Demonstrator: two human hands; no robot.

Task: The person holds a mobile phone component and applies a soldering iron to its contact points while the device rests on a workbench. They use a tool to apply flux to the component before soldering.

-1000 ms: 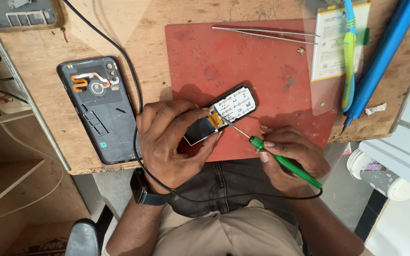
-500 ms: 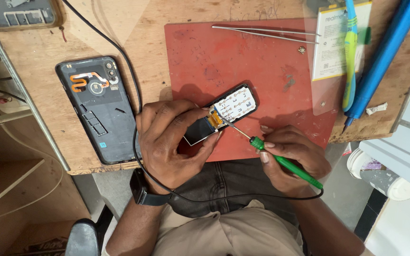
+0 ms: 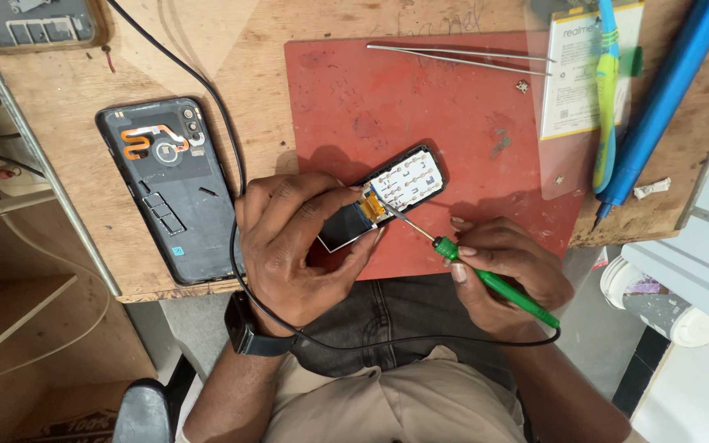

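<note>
Head view: the small opened keypad phone [image 3: 389, 197] lies on the red rectangular mat [image 3: 453, 107], long axis running lower-left to upper-right. The left hand [image 3: 301, 238] grips its lower end. The right hand [image 3: 506, 267] holds the green-handled soldering iron [image 3: 494, 283], tip at mid-phone. Black opened smartphone [image 3: 170, 189] lies left; metal tweezers [image 3: 461, 56] above.

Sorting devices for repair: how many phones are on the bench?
2. A small keypad phone on the red mat, held by the left hand; a black smartphone lying back-open, left of it.
</note>
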